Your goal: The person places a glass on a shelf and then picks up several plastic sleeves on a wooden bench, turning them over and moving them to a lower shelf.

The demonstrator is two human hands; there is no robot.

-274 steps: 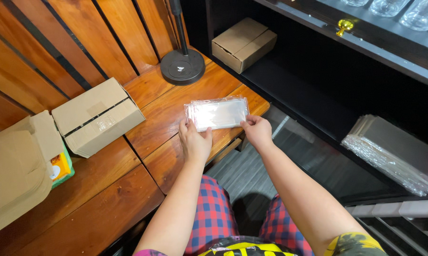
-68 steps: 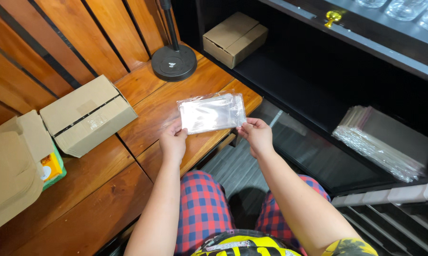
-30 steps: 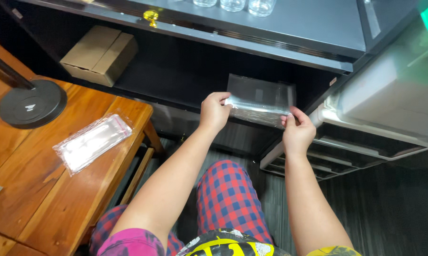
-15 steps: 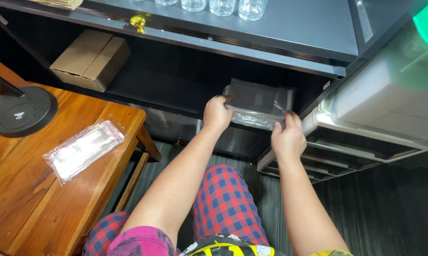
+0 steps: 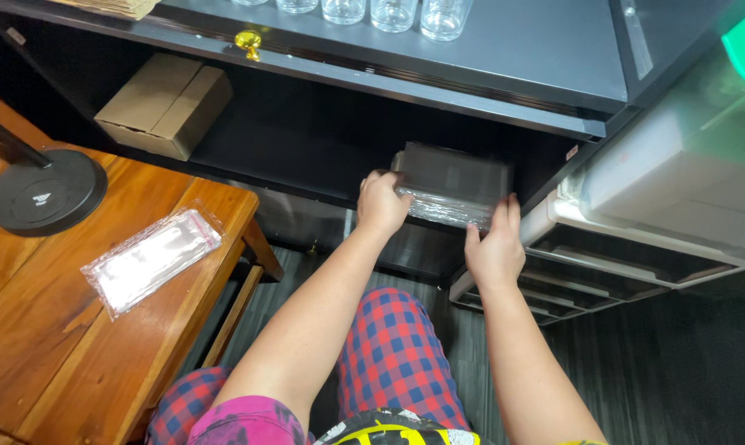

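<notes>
A dark shelving unit (image 5: 438, 91) fills the upper half of the frame, its top board carrying a row of clear drinking glasses (image 5: 372, 11) at the upper edge and a small gold knob (image 5: 248, 40) near the front lip. In the recess beneath, at upper left, a closed cardboard box (image 5: 164, 105) is set back on the lower shelf. The wooden table (image 5: 67, 330) occupies the lower left, with the round black lamp base (image 5: 44, 192) near its far edge and a single clear plastic sleeve with a white insert (image 5: 152, 259) laid flat and apart from it, toward the table's right edge.

At the centre of the frame a stack of clear plastic sleeves (image 5: 455, 185) lies on the lower shelf's front edge. The left hand (image 5: 382, 202) is curled over the stack's left end and the right hand (image 5: 494, 247) is pressed against its right front corner, so the loose, slippery pile appears to be squared and steadied from both sides. The hands are apart, both closed on the stack.
</notes>
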